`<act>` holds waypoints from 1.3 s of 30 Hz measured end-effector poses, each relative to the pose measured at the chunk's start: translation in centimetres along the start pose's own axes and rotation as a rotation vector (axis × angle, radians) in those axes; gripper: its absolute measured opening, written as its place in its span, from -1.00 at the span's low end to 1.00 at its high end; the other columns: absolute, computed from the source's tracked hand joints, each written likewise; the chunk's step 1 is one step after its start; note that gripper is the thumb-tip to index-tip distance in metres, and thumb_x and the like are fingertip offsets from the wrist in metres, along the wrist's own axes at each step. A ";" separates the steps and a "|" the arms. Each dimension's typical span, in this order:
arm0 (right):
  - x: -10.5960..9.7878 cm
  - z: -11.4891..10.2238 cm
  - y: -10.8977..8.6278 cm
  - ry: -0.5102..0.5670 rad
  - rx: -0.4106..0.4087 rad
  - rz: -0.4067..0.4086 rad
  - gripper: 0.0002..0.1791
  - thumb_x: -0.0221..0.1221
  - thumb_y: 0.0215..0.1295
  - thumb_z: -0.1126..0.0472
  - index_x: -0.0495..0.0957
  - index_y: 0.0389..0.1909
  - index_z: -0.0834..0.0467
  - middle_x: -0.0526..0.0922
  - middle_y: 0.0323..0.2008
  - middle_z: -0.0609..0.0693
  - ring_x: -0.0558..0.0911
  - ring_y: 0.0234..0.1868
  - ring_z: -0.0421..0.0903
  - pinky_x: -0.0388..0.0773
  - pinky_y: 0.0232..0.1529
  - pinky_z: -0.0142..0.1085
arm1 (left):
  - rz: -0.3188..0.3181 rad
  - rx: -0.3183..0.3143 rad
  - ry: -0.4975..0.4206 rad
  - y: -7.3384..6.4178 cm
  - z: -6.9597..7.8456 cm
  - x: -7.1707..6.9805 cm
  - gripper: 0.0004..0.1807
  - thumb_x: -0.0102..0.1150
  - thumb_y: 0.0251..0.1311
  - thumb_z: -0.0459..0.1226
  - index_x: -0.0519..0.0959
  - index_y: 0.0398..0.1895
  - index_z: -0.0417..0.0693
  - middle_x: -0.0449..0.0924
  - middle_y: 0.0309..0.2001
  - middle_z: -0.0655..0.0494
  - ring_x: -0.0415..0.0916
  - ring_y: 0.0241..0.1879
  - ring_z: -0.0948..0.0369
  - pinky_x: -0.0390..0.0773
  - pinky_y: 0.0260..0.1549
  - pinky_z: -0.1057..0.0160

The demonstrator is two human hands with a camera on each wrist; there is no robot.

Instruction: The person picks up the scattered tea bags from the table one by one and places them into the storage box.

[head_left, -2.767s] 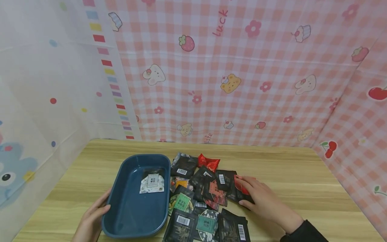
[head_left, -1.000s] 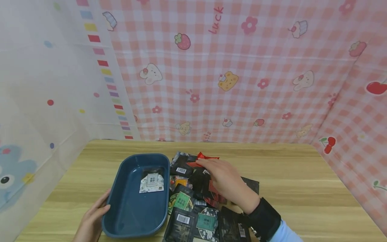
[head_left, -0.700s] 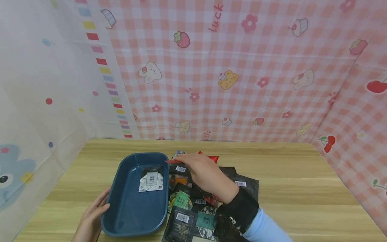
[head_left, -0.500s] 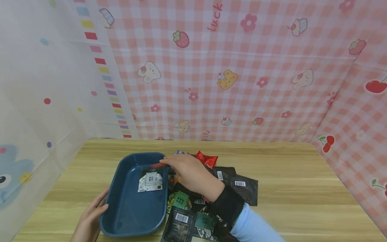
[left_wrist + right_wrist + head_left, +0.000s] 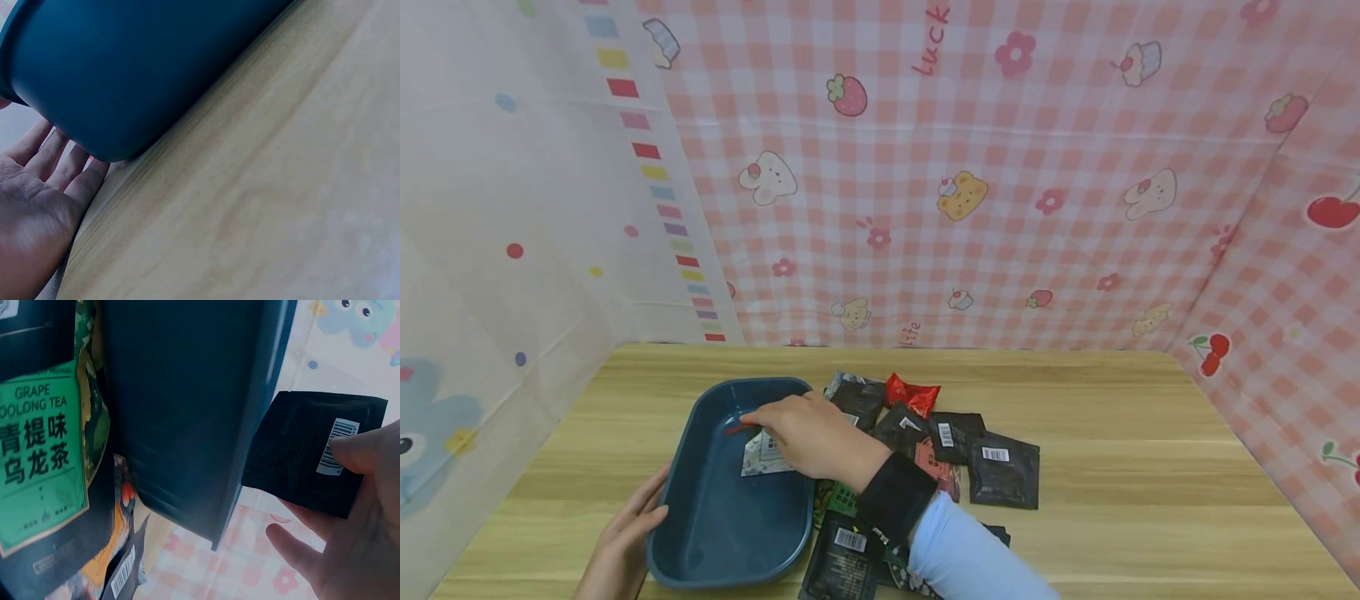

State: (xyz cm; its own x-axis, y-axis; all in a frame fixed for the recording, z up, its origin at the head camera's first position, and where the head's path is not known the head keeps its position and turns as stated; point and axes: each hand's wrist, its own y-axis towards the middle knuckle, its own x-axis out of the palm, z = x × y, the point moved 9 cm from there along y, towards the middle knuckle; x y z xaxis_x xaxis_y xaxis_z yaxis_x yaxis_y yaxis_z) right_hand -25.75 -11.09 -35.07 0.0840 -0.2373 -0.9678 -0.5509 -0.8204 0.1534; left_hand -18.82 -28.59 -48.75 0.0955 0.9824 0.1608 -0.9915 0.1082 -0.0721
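Note:
A dark blue plastic basin [image 5: 730, 517] stands on the table. My left hand [image 5: 625, 529] rests against its left outer side; in the left wrist view its fingers [image 5: 53, 162] lie fairly straight along the wall. Over the basin's far part, my right hand [image 5: 808, 437] pinches a tea sachet; only its red edge [image 5: 741, 428] shows in the head view. The right wrist view shows the black back of the held sachet [image 5: 306, 450] with its barcode, under the thumb. Below my right hand, a white-and-black sachet [image 5: 763, 460] lies in the basin, partly hidden.
Several dark tea sachets [image 5: 1003, 475] lie overlapping right of the basin, partly under my right arm. One green-labelled sachet [image 5: 40, 450] reads grape oolong tea. A shiny red packet [image 5: 912, 393] lies behind them. Patterned cloth [image 5: 970, 250] hangs behind the table.
My right hand has taken a red-fronted sachet from the right of the pile and carried it left over the basin. A black sachet now shows where it was. My left hand stays beside the basin.

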 end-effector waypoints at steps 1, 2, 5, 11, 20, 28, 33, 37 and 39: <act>0.1 0.0 0.1 -0.009 0.002 0.000 -0.60 -0.10 0.44 0.19 0.42 0.25 -0.08 0.60 0.16 -0.14 0.57 0.00 -0.21 0.41 -0.17 -0.37 | -0.005 0.007 -0.006 0.0 0.1 0.0 -0.40 -0.36 0.46 -0.30 -0.17 0.51 0.02 0.27 0.09 0.76 0.32 0.06 0.64 0.48 -0.12 0.47; 0.2 0.0 0.2 -0.014 0.007 0.000 -0.60 -0.10 0.45 0.18 0.42 0.25 -0.08 0.61 0.15 -0.14 0.57 0.00 -0.20 0.40 -0.15 -0.35 | -0.008 0.013 -0.013 0.0 0.2 0.1 -0.41 -0.36 0.46 -0.30 -0.15 0.51 0.02 0.29 0.09 0.77 0.33 0.06 0.63 0.49 -0.12 0.47; 0.5 0.1 0.4 -0.039 0.026 -0.012 -0.59 -0.08 0.43 0.16 0.41 0.26 -0.10 0.60 0.16 -0.14 0.56 0.02 -0.19 0.42 -0.09 -0.32 | -0.019 0.028 -0.029 -0.1 0.4 0.2 -0.42 -0.37 0.45 -0.32 -0.11 0.50 0.04 0.34 0.10 0.76 0.35 0.07 0.60 0.50 -0.12 0.47; 2.0 0.9 0.3 -0.064 0.101 -0.125 -0.46 0.05 0.33 0.21 0.30 0.33 -0.13 0.34 0.38 -0.01 0.37 0.30 -0.06 0.35 0.29 -0.09 | -0.033 0.058 -0.058 -0.2 0.6 0.4 -0.45 -0.37 0.44 -0.35 0.01 0.46 0.12 0.36 0.11 0.75 0.35 0.08 0.61 0.48 -0.11 0.50; 2.5 1.6 -0.4 -0.008 0.131 -0.124 -0.51 -0.02 0.37 0.26 0.35 0.30 -0.09 0.33 0.38 0.04 0.28 0.37 -0.03 0.17 0.41 0.00 | -0.022 0.056 -0.056 -0.1 0.5 0.2 -0.46 -0.35 0.44 -0.34 0.02 0.46 0.12 0.36 0.09 0.76 0.35 0.07 0.62 0.49 -0.12 0.50; 1.6 2.9 -1.3 0.043 0.159 -0.035 -0.60 -0.08 0.44 0.12 0.43 0.24 -0.03 0.44 0.31 0.08 0.37 0.30 -0.04 0.33 0.33 -0.07 | -0.036 0.059 -0.063 -0.1 0.5 0.4 -0.46 -0.36 0.45 -0.34 0.02 0.46 0.12 0.36 0.10 0.76 0.34 0.07 0.62 0.49 -0.11 0.51; 0.8 4.8 -2.3 0.071 0.222 0.034 -0.59 -0.02 0.39 0.14 0.44 0.23 0.02 0.55 0.20 0.05 0.59 -0.06 -0.11 0.54 0.04 -0.19 | -0.042 0.065 -0.078 -0.2 0.7 0.6 -0.48 -0.37 0.44 -0.35 0.09 0.42 0.18 0.38 0.11 0.73 0.35 0.08 0.60 0.49 -0.10 0.50; 0.3 7.0 -3.2 0.145 0.288 0.069 -0.58 0.01 0.38 0.12 0.42 0.24 0.00 0.63 0.07 0.02 0.56 -0.43 -0.16 0.48 -0.26 -0.25 | -0.017 0.038 -0.045 -0.2 0.6 0.5 -0.44 -0.36 0.45 -0.32 -0.05 0.48 0.06 0.37 0.10 0.76 0.36 0.07 0.60 0.49 -0.11 0.49; 0.1 8.1 -3.7 0.179 0.315 0.083 -0.58 0.01 0.38 0.12 0.42 0.24 -0.02 0.62 0.09 0.03 0.62 -0.31 -0.13 0.53 -0.20 -0.24 | -0.002 0.004 -0.011 -0.2 0.5 0.4 -0.40 -0.34 0.46 -0.28 -0.17 0.50 -0.02 0.32 0.09 0.78 0.35 0.06 0.62 0.50 -0.12 0.48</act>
State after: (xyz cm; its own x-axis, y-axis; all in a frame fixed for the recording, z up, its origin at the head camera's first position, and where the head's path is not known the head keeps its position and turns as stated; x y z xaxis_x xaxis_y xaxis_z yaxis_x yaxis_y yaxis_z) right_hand -30.44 -3.84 -37.34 0.1567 -0.4063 -0.9002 -0.7883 -0.6006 0.1339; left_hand -18.67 -28.29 -48.16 0.0966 0.9804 0.1717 -0.9917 0.1095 -0.0675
